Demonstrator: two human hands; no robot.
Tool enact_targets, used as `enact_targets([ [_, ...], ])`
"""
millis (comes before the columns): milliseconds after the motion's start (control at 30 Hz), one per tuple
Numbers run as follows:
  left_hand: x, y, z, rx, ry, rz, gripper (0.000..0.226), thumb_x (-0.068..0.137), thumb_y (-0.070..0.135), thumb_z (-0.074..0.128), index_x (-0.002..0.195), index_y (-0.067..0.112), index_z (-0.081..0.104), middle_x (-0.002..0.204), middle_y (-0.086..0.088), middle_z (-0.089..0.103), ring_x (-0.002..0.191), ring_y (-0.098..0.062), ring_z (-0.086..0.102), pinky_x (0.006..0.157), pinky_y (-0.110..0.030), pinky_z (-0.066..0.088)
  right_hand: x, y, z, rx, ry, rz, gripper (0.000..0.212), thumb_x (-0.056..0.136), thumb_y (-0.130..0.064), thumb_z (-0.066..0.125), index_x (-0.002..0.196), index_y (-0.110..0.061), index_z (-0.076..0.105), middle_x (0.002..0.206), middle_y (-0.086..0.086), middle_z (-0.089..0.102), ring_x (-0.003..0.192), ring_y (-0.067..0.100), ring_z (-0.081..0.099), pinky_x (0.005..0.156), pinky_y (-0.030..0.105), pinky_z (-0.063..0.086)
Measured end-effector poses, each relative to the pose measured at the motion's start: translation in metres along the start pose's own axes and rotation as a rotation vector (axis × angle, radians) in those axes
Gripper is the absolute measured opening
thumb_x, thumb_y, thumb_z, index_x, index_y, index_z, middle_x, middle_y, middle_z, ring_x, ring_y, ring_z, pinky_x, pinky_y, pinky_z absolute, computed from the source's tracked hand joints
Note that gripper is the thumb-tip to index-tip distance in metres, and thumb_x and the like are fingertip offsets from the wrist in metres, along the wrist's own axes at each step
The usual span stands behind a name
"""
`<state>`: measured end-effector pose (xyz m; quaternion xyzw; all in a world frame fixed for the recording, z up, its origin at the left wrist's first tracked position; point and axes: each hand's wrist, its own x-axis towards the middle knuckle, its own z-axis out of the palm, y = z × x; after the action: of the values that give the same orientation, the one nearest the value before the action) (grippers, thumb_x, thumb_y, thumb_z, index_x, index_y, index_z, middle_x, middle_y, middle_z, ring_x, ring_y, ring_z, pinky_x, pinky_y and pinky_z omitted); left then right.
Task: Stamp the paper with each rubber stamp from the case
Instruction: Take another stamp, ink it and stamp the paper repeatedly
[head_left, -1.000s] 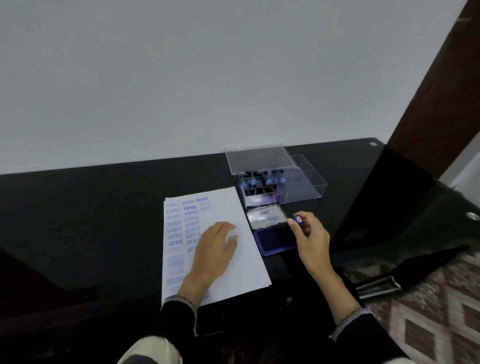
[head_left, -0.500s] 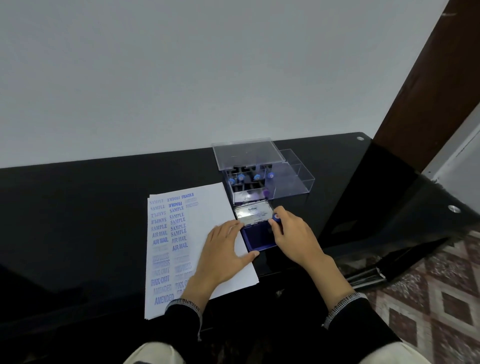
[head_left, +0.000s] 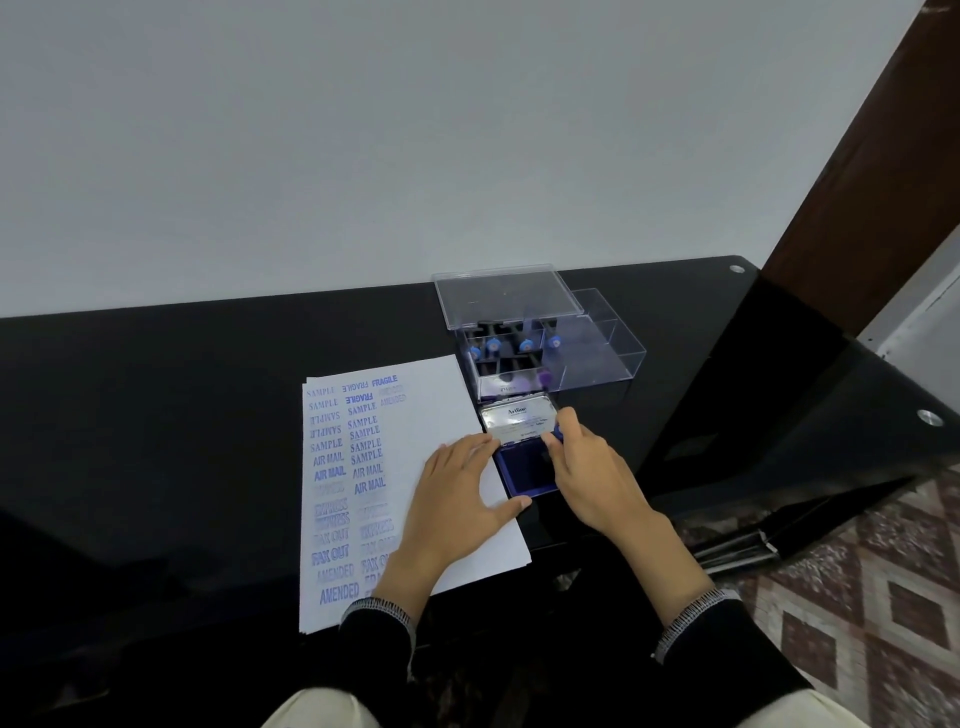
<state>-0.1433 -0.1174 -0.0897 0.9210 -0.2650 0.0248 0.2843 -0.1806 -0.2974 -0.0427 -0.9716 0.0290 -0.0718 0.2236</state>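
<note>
Head view shows the small blue-handled rubber stamp (head_left: 557, 432) pinched between my right hand's (head_left: 597, 478) thumb and fingers, its face down on the dark blue pad of the open metal-lidded ink pad (head_left: 524, 470); I judge I am loading it with ink before printing. My left hand (head_left: 457, 499) lies flat with fingers spread on the white sheet of paper (head_left: 431, 415), fingertips touching the ink pad's near-left edge, thumb at its front corner, likely steadying both. Left of those fingers run columns of blue prints, from SAMPLE to AMENDED. Just beyond my right fingers stands the clear plastic stamp case (head_left: 597, 358), lid up, more blue-topped stamps inside, all on the glossy black table (head_left: 156, 415).
</note>
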Motion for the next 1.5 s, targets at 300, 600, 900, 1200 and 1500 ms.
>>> enact_targets([
  [300, 0.001, 0.000, 0.001, -0.002, 0.010, -0.004, 0.080, 0.082, 0.070, 0.053, 0.147, 0.029, 0.032, 0.151, 0.013, 0.031, 0.139, -0.005, 0.024, 0.117, -0.024, 0.004, -0.003, 0.003, 0.011, 0.137, 0.103, 0.026, 0.016, 0.100, -0.020, 0.040, 0.088, -0.021, 0.029, 0.081, -0.003, 0.055, 0.063, 0.010, 0.051, 0.047, 0.020, 0.030],
  [600, 0.007, 0.002, -0.022, -0.469, 0.067, -0.197, 0.045, 0.091, 0.038, 0.062, 0.132, 0.022, 0.054, 0.130, 0.014, 0.046, 0.124, -0.004, 0.043, 0.103, -0.017, 0.028, -0.001, 0.004, 0.017, 0.010, 0.124, -0.032, 0.013, 0.098, -0.017, 0.044, 0.095, -0.020, 0.032, 0.086, -0.002, 0.056, 0.070, 0.015, 0.053, 0.052, 0.021, 0.035],
  [900, 0.001, -0.063, -0.066, -0.188, 0.404, -0.461, 0.030, 0.095, 0.019, 0.056, 0.125, 0.016, 0.059, 0.134, 0.001, 0.052, 0.126, -0.018, 0.047, 0.108, -0.037, 0.038, -0.001, -0.001, 0.023, -0.199, 0.157, -0.006, 0.013, 0.098, -0.016, 0.043, 0.108, -0.009, 0.044, 0.088, 0.005, 0.056, 0.072, 0.018, 0.047, 0.056, 0.027, 0.036],
  [1200, -0.016, -0.095, -0.069, 0.134, 0.244, -0.607, 0.075, 0.089, 0.062, 0.048, 0.149, 0.019, 0.031, 0.159, -0.011, 0.016, 0.149, -0.025, -0.003, 0.119, -0.046, -0.004, -0.003, -0.001, 0.023, -0.082, 0.174, 0.015, 0.015, 0.097, -0.015, 0.044, 0.110, -0.008, 0.042, 0.092, 0.004, 0.057, 0.073, 0.015, 0.046, 0.057, 0.026, 0.037],
  [1500, -0.016, -0.096, -0.065, 0.225, 0.159, -0.604, 0.086, 0.085, 0.073, 0.038, 0.152, 0.021, 0.023, 0.161, -0.008, 0.010, 0.149, -0.024, -0.001, 0.118, -0.049, -0.006, -0.002, 0.002, 0.025, 0.018, 0.196, 0.036, 0.017, 0.095, -0.011, 0.047, 0.092, -0.018, 0.031, 0.079, -0.001, 0.052, 0.064, 0.016, 0.049, 0.047, 0.016, 0.025],
])
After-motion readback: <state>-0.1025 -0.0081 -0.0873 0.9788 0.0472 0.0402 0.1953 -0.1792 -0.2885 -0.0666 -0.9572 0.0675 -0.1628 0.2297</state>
